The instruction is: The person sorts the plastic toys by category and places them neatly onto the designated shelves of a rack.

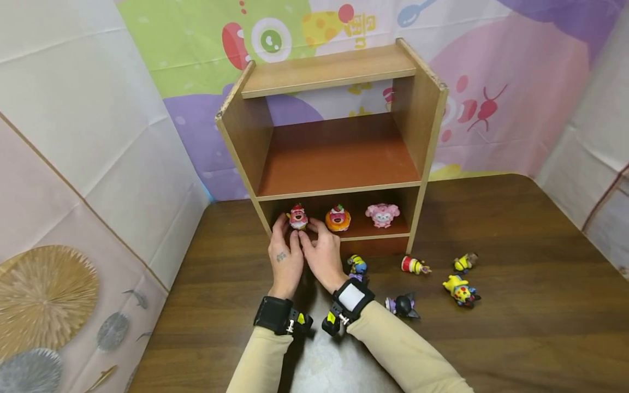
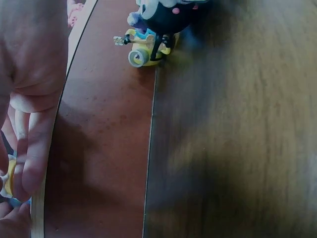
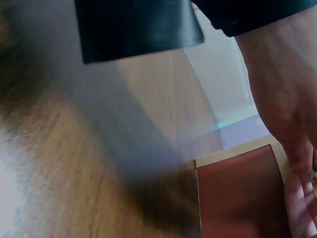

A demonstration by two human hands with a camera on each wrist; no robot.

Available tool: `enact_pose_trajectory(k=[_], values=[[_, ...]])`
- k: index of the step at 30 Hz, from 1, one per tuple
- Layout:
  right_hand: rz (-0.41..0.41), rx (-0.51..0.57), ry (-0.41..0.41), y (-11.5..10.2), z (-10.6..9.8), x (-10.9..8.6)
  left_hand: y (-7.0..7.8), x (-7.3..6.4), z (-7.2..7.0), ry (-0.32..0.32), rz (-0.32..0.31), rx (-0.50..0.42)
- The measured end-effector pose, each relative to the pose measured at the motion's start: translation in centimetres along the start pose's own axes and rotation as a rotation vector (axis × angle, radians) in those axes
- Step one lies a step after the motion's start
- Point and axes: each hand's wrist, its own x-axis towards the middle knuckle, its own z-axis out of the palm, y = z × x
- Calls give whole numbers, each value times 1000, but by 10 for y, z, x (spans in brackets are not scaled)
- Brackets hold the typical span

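Observation:
A small pink bear figurine (image 1: 297, 217) with a red hat stands at the left end of the cabinet's lower shelf. From its left side my left hand (image 1: 286, 263) holds it between thumb and fingers. My right hand (image 1: 323, 255) holds it from the right, both thumbs close together in front. In the left wrist view, the left hand (image 2: 29, 114) covers most of the figurine, and a yellow and white bit shows between the fingers. The right hand (image 3: 292, 99) hides nearly all of it in the right wrist view.
On the same shelf stand a bear figurine in an orange ring (image 1: 338, 220) and a fluffy pink figurine (image 1: 383, 216). The wooden cabinet (image 1: 339, 158) has an upper shelf. Several figurines, including a yellow one (image 1: 461, 290) and a black-headed one (image 1: 404, 305), lie on the table.

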Motion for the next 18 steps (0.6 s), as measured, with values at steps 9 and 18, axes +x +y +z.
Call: enact_pose_trajectory(k=[9,18], values=[[-13,22,-12,-8,-10,-7,4,-12,0,37,64,-2],[-33,80,-97,-12,-35,-18,11,-28,-2,55,120,-15]])
